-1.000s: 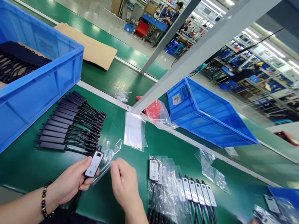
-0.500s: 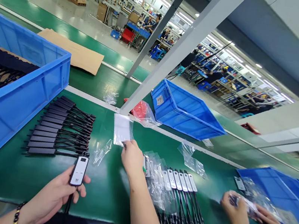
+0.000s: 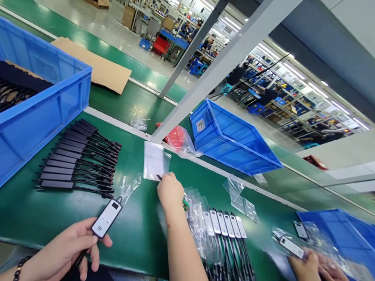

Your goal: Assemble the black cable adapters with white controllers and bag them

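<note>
My left hand is closed on a small black electronic device with a white face, its cable hanging below the fingers. My right hand is closed around a thin tool with a dark tip; most of the tool is hidden by the fingers. The tip lies at the lower edge of a stack of clear plastic bags. Left of my hands lies a row of dark devices with cables. On the right, white-faced devices lie side by side, several under clear bags.
A large blue crate with more cabled devices stands at the left. Another blue crate sits behind the white post. At the right, a co-worker's hands hold a bagged device beside a blue bin. Loose plastic bags lie on the green table.
My left hand has moved slightly right, and its device now tilts to the right. My right hand has shifted slightly right and up. The co-worker's bagged device has come into clearer view.
</note>
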Demonstrator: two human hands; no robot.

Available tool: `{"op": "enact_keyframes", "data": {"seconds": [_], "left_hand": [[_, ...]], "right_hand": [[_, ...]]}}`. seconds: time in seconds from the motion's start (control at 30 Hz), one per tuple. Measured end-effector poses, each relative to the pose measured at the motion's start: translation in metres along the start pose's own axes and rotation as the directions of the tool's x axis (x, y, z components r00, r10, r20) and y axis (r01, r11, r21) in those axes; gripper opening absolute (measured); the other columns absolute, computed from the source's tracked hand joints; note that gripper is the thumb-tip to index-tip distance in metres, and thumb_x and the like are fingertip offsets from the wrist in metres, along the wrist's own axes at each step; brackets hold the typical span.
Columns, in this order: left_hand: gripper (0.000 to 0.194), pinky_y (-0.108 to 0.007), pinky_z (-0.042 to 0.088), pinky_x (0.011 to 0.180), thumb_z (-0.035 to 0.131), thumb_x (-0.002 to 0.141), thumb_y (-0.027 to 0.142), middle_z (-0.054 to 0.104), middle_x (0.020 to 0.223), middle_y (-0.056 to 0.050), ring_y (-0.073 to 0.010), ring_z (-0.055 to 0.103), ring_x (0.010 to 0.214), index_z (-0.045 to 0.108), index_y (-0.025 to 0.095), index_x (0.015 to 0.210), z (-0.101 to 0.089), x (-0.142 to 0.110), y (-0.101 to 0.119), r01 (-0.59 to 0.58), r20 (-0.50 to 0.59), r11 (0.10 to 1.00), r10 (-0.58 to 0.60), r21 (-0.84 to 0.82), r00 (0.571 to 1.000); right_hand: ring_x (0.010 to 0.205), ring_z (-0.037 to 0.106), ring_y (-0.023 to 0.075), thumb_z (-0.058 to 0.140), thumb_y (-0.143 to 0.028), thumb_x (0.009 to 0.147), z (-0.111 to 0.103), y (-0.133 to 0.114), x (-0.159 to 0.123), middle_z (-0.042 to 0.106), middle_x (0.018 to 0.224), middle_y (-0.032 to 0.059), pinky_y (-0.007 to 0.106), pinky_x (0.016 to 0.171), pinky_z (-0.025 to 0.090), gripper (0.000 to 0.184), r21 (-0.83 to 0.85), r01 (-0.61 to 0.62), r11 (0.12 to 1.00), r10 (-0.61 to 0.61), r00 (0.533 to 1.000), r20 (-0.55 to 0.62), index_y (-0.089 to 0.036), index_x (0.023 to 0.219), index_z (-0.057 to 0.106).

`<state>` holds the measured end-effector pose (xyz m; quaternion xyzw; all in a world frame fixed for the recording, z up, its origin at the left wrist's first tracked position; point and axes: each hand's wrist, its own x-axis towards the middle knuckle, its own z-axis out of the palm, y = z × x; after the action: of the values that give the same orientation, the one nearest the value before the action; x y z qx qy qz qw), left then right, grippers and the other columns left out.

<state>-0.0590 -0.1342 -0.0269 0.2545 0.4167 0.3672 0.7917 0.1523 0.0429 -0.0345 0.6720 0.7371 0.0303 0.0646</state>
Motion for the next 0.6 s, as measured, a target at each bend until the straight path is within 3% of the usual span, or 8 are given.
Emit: {"op": "enact_keyframes", "data": {"seconds": [0.13,0.37,0.5,0.6], "left_hand": [[0.016,-0.021,0.046,0.046,0.051,0.081,0.029,0.059,0.085,-0.007,-0.0115,0.056,0.057,0.052,0.015,0.089,0.002,-0.002,0.001,0.033,0.002,0.999,-0.033,0.011,0.999],[0.017,-0.02,0.046,0.045,0.051,0.082,0.032,0.059,0.074,-0.004,-0.0103,0.056,0.051,0.049,0.015,0.084,0.01,-0.003,0.003,0.073,0.013,0.997,-0.073,0.02,0.997],[0.015,-0.02,0.046,0.045,0.049,0.082,0.029,0.06,0.08,-0.005,-0.0107,0.058,0.052,0.05,0.015,0.088,0.015,-0.003,0.0,0.063,0.027,0.995,-0.065,0.078,0.998],[0.012,-0.02,0.045,0.044,0.045,0.082,0.023,0.061,0.073,-0.003,-0.0122,0.06,0.051,0.048,0.016,0.092,0.016,-0.001,-0.007,0.079,0.072,0.98,-0.093,0.183,0.993]], "right_hand": [[0.065,0.057,0.0144,0.046,-0.018,0.083,-0.014,0.005,-0.028,0.057,0.081,0.0054,0.024,0.053,0.03,0.015,0.073,0.052,0.996,-0.048,0.997,-0.064,-0.016,0.076,0.059],[0.054,0.044,0.0098,0.059,-0.029,0.077,-0.012,0.0,-0.085,0.052,0.061,-0.0028,0.022,0.051,0.023,0.022,0.38,0.218,0.899,-0.242,0.97,0.016,-0.018,0.061,0.05],[0.053,0.04,0.0095,0.061,-0.031,0.075,-0.006,-0.007,-0.097,0.05,0.06,-0.0027,0.023,0.051,0.02,0.024,0.446,0.21,0.87,-0.245,0.969,0.023,-0.018,0.058,0.05],[0.054,0.039,0.0098,0.062,-0.029,0.073,-0.002,-0.012,-0.1,0.05,0.059,-0.0027,0.023,0.051,0.019,0.023,0.475,0.201,0.857,-0.244,0.969,0.032,-0.018,0.058,0.049]]}}
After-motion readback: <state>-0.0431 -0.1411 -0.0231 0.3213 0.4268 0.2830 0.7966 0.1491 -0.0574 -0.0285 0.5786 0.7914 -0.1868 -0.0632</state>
